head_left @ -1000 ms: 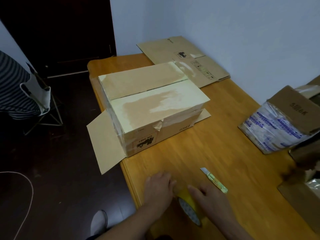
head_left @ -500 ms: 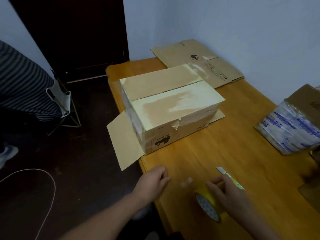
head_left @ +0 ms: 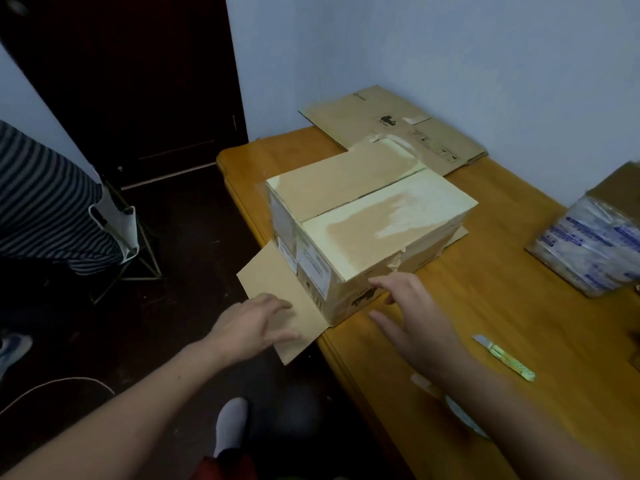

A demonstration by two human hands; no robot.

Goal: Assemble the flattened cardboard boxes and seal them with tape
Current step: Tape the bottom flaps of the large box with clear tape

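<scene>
1 box [head_left: 374,216] stands mid-frame on the tabletop [head_left: 519,306]. Its top looks taped, but 1 side flap [head_left: 273,282] hangs loose. Both hands are spread and empty: the left hand [head_left: 256,327] over that flap, the right hand [head_left: 415,320] at the near corner. 1 flattened box [head_left: 391,123], upper right, awaits assembly.

Dim room, pale walls

A pale blue wall [head_left: 450,46] fills the upper right of the frame; 1 dark door [head_left: 138,81] stands at upper left. The dark floor [head_left: 194,237] spreads lower left, beside a glossy wooden table [head_left: 519,306] at right.
</scene>
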